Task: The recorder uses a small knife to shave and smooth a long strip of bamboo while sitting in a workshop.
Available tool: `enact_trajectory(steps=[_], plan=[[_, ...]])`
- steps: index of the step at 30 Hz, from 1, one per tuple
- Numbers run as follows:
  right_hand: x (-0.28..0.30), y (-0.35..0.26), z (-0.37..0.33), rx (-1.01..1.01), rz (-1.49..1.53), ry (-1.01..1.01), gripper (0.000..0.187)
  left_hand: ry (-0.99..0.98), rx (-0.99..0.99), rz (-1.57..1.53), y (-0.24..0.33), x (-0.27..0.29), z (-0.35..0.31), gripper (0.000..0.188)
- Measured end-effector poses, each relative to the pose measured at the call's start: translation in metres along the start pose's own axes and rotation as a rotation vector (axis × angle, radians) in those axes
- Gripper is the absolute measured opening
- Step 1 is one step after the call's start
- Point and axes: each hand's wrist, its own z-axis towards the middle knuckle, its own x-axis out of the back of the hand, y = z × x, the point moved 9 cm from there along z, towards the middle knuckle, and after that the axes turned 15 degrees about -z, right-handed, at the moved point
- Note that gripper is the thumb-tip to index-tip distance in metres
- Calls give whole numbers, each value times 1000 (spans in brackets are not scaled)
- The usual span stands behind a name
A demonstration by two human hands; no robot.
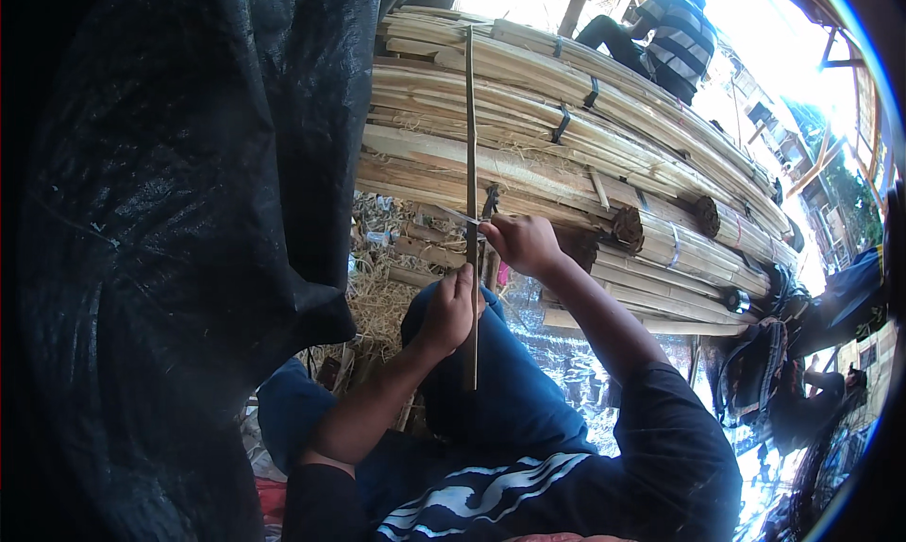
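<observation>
The left hand (pixel 451 308) has its fingers (pixel 462 287) curled tight round a long, thin bamboo strip (pixel 470 145), gripping it low down so the strip stands nearly upright over the person's blue-trousered knee. Just above those fingers, the right hand (pixel 521 242) is clenched on a small knife (pixel 460 217), whose blade lies across the strip right beside its knuckles; that close grip looks meant to steady the cut against the slat. Below the left fingers the strip's short lower end hangs free. Beyond the fingertips, past the strip's upper length, lie tied bundles of split bamboo (pixel 566 136), stacked lengthwise. Straw and shavings (pixel 377 301) litter the ground left of the hands, beside a black tarpaulin (pixel 189 211). Another person (pixel 665 37) sits on the far bundles.
</observation>
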Motion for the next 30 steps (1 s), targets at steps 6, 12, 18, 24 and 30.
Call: enact_trajectory(steps=[6,12,18,24,30], plan=[[-10,46,12,-145,-86,74,42,-93,-187,166,7,-17,-7,46],[-15,13,-3,-38,2,62,46,-79,-111,80,7,-5,-13,47],[-19,28,12,-65,34,77,44,-62,-66,-50,-4,0,-5,44],[-20,61,38,-161,-17,-1,45,-97,-61,-8,2,-10,-7,43],[-14,39,46,-49,-17,-22,47,-74,-53,33,1,-6,-8,46]])
